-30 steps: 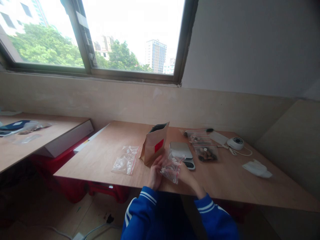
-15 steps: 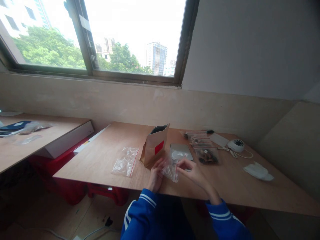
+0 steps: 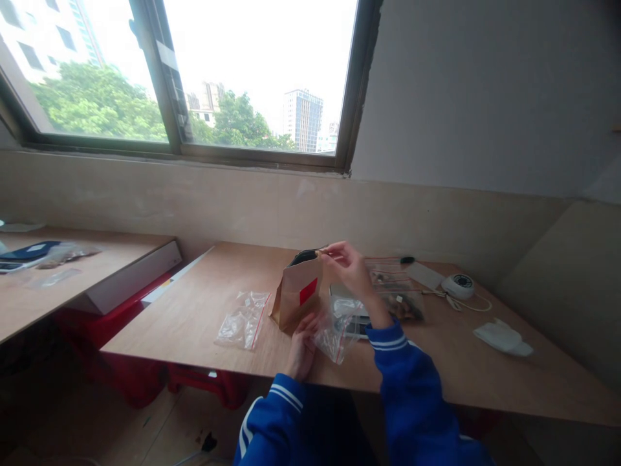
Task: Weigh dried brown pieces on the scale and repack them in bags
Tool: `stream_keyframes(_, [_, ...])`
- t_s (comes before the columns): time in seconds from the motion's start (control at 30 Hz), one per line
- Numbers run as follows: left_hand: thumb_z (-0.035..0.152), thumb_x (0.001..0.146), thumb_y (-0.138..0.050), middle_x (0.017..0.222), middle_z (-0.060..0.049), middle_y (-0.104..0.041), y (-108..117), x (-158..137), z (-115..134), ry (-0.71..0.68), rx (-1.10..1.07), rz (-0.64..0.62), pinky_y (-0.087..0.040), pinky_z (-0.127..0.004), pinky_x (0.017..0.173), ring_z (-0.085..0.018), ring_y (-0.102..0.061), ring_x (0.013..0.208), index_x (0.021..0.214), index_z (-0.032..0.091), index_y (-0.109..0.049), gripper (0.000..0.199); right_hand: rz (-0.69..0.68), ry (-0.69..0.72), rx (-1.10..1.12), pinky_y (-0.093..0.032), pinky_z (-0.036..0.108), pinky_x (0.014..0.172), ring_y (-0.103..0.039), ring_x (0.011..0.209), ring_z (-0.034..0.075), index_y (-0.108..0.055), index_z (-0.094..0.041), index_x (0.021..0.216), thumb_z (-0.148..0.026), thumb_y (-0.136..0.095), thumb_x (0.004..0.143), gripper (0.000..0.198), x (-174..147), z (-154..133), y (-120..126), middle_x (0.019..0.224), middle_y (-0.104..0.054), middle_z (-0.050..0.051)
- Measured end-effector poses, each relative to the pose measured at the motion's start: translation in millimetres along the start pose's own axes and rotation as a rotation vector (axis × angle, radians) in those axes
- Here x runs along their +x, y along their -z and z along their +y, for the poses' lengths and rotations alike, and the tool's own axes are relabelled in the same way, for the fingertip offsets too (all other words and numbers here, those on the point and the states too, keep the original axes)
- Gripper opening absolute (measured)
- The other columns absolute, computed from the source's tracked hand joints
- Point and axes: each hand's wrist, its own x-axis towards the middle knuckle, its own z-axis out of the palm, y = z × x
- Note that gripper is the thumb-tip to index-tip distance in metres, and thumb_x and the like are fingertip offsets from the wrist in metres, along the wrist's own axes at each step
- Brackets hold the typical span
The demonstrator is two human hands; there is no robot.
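Note:
A brown paper bag [image 3: 291,294] with a red label stands upright on the table, its dark-lined mouth open. My right hand [image 3: 350,266] is closed in a pinch at the top right corner of this bag's rim. Low in front of it, my left hand [image 3: 303,342] has its fingers closed on a clear zip bag [image 3: 334,338]. Behind the zip bag and my right forearm, a flat scale [image 3: 358,327] is partly hidden. To the left of the paper bag lies another clear zip bag [image 3: 242,320] with a red seal strip.
Right of my arm lie several zip bags [image 3: 410,305] with brown pieces inside. Farther right are a white dome-shaped device [image 3: 457,285] with a cable and a crumpled white cloth-like item [image 3: 502,336]. A second table [image 3: 121,249] stands left, with red stools [image 3: 130,369] below.
My right hand has left the clear zip bag and moved up and away from me to the paper bag's rim. My left hand stays low with the zip bag.

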Motion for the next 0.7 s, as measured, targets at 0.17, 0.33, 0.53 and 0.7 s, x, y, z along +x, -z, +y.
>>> stream_keyframes(0.17, [0.007,0.061,-0.058,0.112,-0.011,-0.070,3,0,-2,0.011,-0.015,0.002,-0.042,-0.041,0.104,-0.028,-0.060,0.115,0.100,0.017,-0.065,0.040,-0.018,0.137,-0.263,-0.047,0.037,0.089,-0.061,0.097,0.021,-0.065,-0.020,0.089,-0.037,-0.060,0.085,0.018,15,11,-29,0.099,-0.069,0.007])
stream_keyframes(0.33, [0.008,0.060,-0.059,0.112,-0.011,-0.070,5,3,-4,0.010,-0.039,0.003,-0.041,-0.041,0.105,-0.027,-0.060,0.115,0.099,0.017,-0.064,0.040,-0.028,0.163,-0.474,-0.033,0.046,0.105,-0.049,0.120,0.024,-0.066,-0.022,0.104,-0.035,-0.048,0.092,0.025,2,14,-24,0.125,-0.058,0.011])
stream_keyframes(0.53, [0.008,0.059,-0.058,0.118,-0.011,-0.067,6,5,-5,-0.008,-0.035,-0.031,-0.043,-0.040,0.103,-0.028,-0.056,0.120,0.100,0.018,-0.064,0.042,0.247,0.023,-0.482,-0.032,0.047,0.104,-0.047,0.119,0.025,-0.060,-0.020,0.108,-0.040,-0.044,0.091,0.030,-54,32,6,0.119,-0.055,0.012])
stream_keyframes(0.7, [0.007,0.059,-0.058,0.120,-0.011,-0.066,7,4,-3,-0.033,-0.035,-0.010,-0.049,-0.035,0.092,-0.027,-0.059,0.115,0.099,0.018,-0.063,0.042,0.518,-0.309,-0.395,-0.033,0.052,0.102,-0.049,0.114,0.031,-0.055,-0.018,0.105,-0.058,-0.052,0.079,0.048,-128,60,10,0.113,-0.057,0.015])
